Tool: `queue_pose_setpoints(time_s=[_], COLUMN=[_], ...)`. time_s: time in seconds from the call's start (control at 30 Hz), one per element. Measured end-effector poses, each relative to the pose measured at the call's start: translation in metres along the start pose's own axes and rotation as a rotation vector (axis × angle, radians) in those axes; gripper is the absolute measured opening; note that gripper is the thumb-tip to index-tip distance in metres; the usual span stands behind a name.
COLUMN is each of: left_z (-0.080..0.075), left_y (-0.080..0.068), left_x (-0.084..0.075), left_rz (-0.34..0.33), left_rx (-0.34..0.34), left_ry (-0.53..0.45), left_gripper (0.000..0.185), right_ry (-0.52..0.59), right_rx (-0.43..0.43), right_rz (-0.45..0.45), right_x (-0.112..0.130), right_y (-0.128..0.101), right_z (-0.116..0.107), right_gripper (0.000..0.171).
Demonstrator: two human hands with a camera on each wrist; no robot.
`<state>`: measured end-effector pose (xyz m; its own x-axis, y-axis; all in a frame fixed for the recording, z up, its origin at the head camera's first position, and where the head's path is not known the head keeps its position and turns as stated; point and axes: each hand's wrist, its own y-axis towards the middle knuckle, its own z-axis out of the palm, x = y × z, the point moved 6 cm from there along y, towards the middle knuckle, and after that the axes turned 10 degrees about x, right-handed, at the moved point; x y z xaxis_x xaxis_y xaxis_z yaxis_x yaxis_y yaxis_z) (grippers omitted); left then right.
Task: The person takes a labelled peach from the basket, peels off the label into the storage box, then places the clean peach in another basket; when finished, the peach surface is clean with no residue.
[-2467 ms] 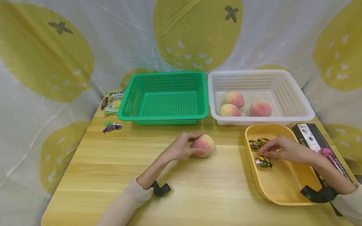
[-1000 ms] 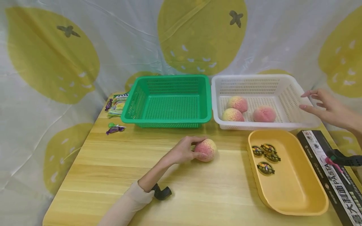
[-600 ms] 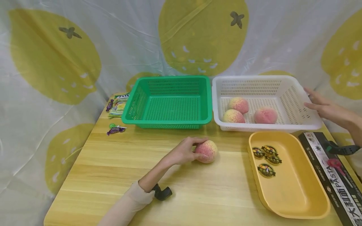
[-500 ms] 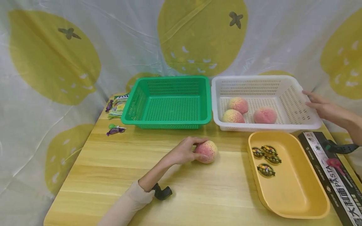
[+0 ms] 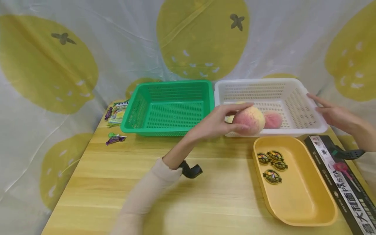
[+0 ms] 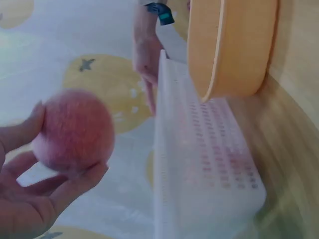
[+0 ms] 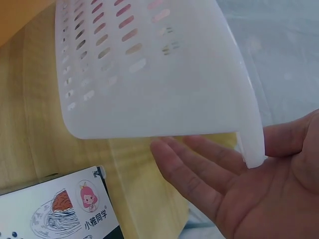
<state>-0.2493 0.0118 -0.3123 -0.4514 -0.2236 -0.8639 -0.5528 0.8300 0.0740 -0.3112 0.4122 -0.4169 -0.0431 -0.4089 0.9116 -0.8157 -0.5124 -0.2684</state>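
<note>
My left hand [image 5: 217,122] grips a pink and yellow peach [image 5: 251,121], raised in front of the white basket's near rim. In the left wrist view, thumb and fingers curve round the peach [image 6: 75,130]. The white perforated basket [image 5: 318,125] stands at the back right. A pink peach [image 5: 273,119] inside it shows plainly; others are mostly hidden behind my left hand and the held peach. At the basket's right end, my right hand [image 5: 342,117] touches the rim with fairly straight fingers. In the right wrist view, the rim's corner meets the palm of that hand [image 7: 264,194].
Left of the white basket is a green basket [image 5: 167,130]. A yellow tray [image 5: 293,195] with several round black-and-gold labels [image 5: 272,176] lies in front. Beside it are a pasta box [image 5: 342,182] and a pink lollipop [image 5: 340,167]. Wrapped candies [image 5: 116,139] lie at the far left.
My left hand has lifted the peach off the table and carried it right and back toward the white basket. My right hand left the labels in the tray and moved to the basket's right rim.
</note>
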Motion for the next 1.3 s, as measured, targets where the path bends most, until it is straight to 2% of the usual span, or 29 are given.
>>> queue_pose_setpoints(time_s=[0.1,0.27,0.4,0.5,0.7,0.77,0.87,1.0,1.1,1.2,1.3], left_z=[-0.004,0.004,0.008,0.007,0.012,0.016,0.021,0.026,0.027,0.027,0.026], left_y=[0.042,0.102,0.133,0.147,0.162,0.164,0.166,0.168,0.17,0.17,0.17], left_x=[0.011,0.041,0.06,0.069,0.084,0.087,0.09,0.09,0.088,0.089,0.092], left_rz=[-0.04,-0.138,-0.183,-0.197,-0.255,-0.282,-0.335,-0.412,-0.441,-0.489,-0.548], left_rx=[-0.092,-0.174,-0.278,-0.347,-0.392,-0.391,-0.378,-0.323,-0.282,-0.269,-0.271], left_ry=[-0.034,-0.122,-0.163,-0.133,-0.126,-0.127,-0.078,0.06,0.154,0.287,0.41], left_gripper=[0.065,0.059,0.057,0.056,0.055,0.057,0.058,0.061,0.064,0.063,0.052], right_ry=[-0.027,-0.109,-0.152,-0.164,-0.207,-0.223,-0.249,-0.265,-0.262,-0.256,-0.265], right_rx=[0.0,-0.033,-0.065,-0.079,-0.099,-0.115,-0.132,-0.14,-0.144,-0.149,-0.147], right_rz=[-0.002,0.011,0.025,0.029,0.063,0.073,0.078,0.078,0.075,0.078,0.091], right_x=[0.003,0.005,0.005,0.005,0.003,0.003,0.005,0.007,0.007,0.007,0.006], right_y=[-0.001,-0.004,-0.007,-0.007,-0.009,-0.011,-0.012,-0.013,-0.012,-0.012,-0.01], right_z=[0.003,0.006,0.008,0.009,0.009,0.009,0.01,0.011,0.011,0.011,0.011], right_gripper=[0.065,0.063,0.062,0.061,0.061,0.061,0.06,0.06,0.061,0.06,0.061])
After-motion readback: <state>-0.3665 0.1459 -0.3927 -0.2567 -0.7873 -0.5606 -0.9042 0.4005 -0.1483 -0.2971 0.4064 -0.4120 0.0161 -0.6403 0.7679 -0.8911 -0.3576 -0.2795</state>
